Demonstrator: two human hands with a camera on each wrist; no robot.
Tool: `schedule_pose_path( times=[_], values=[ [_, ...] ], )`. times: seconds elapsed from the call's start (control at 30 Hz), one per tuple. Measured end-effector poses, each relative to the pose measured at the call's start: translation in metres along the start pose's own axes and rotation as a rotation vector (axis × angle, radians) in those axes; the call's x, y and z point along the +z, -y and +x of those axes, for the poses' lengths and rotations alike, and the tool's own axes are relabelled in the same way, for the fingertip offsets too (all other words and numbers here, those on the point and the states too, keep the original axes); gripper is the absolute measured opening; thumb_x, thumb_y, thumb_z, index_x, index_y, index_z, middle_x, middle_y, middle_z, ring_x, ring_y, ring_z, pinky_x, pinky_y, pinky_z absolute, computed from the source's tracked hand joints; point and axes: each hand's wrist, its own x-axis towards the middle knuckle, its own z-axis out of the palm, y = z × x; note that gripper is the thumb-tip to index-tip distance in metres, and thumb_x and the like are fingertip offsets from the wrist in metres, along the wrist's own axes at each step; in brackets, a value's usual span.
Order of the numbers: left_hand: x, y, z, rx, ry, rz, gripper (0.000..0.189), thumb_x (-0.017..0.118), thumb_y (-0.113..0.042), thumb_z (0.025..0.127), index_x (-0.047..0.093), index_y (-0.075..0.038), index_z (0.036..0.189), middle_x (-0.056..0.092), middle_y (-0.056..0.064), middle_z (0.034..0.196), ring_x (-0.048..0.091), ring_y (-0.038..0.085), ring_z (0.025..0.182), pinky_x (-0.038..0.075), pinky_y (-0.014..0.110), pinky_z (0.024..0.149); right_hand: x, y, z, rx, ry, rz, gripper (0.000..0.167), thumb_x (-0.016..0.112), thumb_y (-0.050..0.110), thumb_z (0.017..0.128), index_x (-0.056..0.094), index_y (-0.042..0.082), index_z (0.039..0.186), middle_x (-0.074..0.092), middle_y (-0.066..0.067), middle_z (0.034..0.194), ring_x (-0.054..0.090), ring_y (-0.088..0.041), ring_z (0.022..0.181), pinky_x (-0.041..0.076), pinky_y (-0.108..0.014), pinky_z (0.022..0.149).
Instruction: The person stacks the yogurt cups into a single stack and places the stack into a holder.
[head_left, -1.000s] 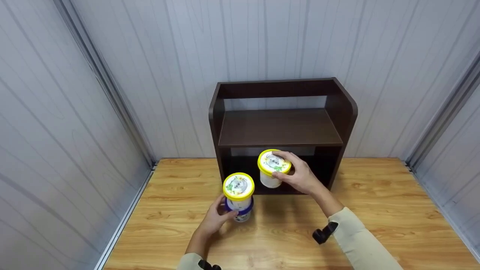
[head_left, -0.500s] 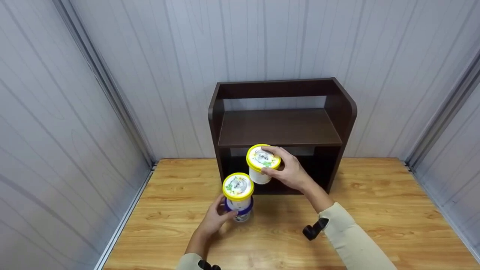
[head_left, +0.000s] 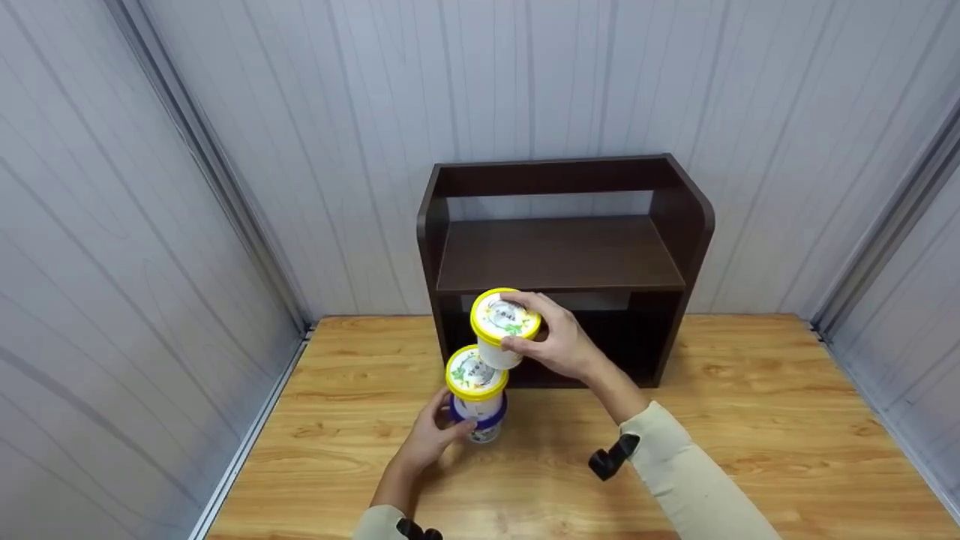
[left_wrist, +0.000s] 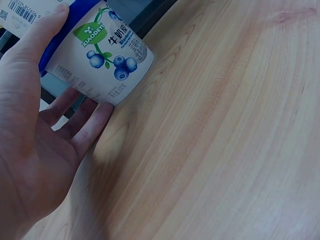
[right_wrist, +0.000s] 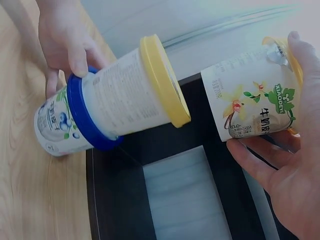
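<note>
Two printed tubs stand stacked on the table in the head view. The lower, a blue-lidded tub [head_left: 487,433] with blueberries on its label [left_wrist: 105,55], is gripped near its lid by my left hand [head_left: 429,436], thumb on one side and fingers on the other. On top of it stands a yellow-lidded tub [head_left: 471,375]. My right hand [head_left: 559,337] holds a second yellow-lidded tub [head_left: 496,319] around its lid, above and slightly right of the stack. In the right wrist view, a gap separates this held tub [right_wrist: 255,97] from the stacked yellow lid [right_wrist: 162,80].
Behind the stack stands a dark brown two-level shelf [head_left: 562,255] on the wooden table [head_left: 360,360]. Its lower compartment opens right behind my right hand. Pale panelled walls [head_left: 300,150] close in the back and both sides.
My right hand has moved left and slightly up with the yellow-lidded tub, from in front of the shelf's lower opening to the stack's upper right. Left hand and stack have stayed put.
</note>
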Motion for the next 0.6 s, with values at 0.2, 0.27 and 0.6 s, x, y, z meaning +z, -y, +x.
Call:
schedule_pose_path(
  times=[0.2, 0.27, 0.6],
  values=[
    [0.0, 0.0, 0.0, 0.001, -0.01, -0.002, 0.079, 0.076, -0.017, 0.091, 0.033, -0.006, 0.156, 0.052, 0.02, 0.133, 0.056, 0.033, 0.122, 0.047, 0.043, 0.102, 0.009, 0.002, 0.003, -0.013, 0.02, -0.007, 0.066, 0.081, 0.04, 0.086, 0.054, 0.028, 0.145, 0.056, 0.0, 0.133, 0.056, -0.017, 0.111, 0.052, -0.04, 0.092],
    [0.0, 0.001, 0.0, -0.001, -0.01, -0.008, 0.079, 0.076, -0.016, 0.091, 0.034, -0.007, 0.156, 0.052, 0.019, 0.133, 0.056, 0.033, 0.122, 0.047, 0.043, 0.103, 0.011, 0.003, 0.004, -0.016, 0.022, -0.006, 0.066, 0.081, 0.04, 0.086, 0.054, 0.029, 0.145, 0.056, 0.001, 0.134, 0.057, -0.016, 0.111, 0.053, -0.04, 0.091],
    [-0.002, 0.0, 0.0, -0.013, 0.001, 0.013, 0.077, 0.076, -0.018, 0.091, 0.035, -0.011, 0.156, 0.052, 0.017, 0.137, 0.054, 0.032, 0.126, 0.044, 0.046, 0.106, 0.025, 0.004, 0.003, -0.02, 0.029, 0.009, 0.065, 0.081, 0.036, 0.087, 0.053, 0.03, 0.146, 0.057, 0.001, 0.132, 0.056, -0.017, 0.11, 0.052, -0.04, 0.09]
  ],
)
